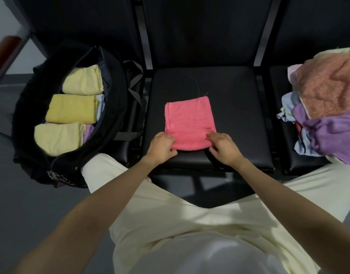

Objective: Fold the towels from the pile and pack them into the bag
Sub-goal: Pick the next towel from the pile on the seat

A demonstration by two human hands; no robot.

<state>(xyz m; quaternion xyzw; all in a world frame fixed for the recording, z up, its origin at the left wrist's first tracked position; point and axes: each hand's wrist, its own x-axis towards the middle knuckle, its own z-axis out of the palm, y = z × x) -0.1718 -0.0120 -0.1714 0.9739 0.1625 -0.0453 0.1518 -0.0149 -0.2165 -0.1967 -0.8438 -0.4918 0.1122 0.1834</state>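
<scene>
The left hand (162,146) and right hand (223,145) each pinch a near corner of the folded pink terry towel (189,123), a soft rectangle on the black padded seat (239,107). Left of the left grip gapes the black fabric bag (119,99); right of the right grip slumps the rumpled pile (328,107).

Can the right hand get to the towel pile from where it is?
Probably yes. The right hand only pinches the pink towel; the pile sits on the next seat to its right, with bare seat between.
</scene>
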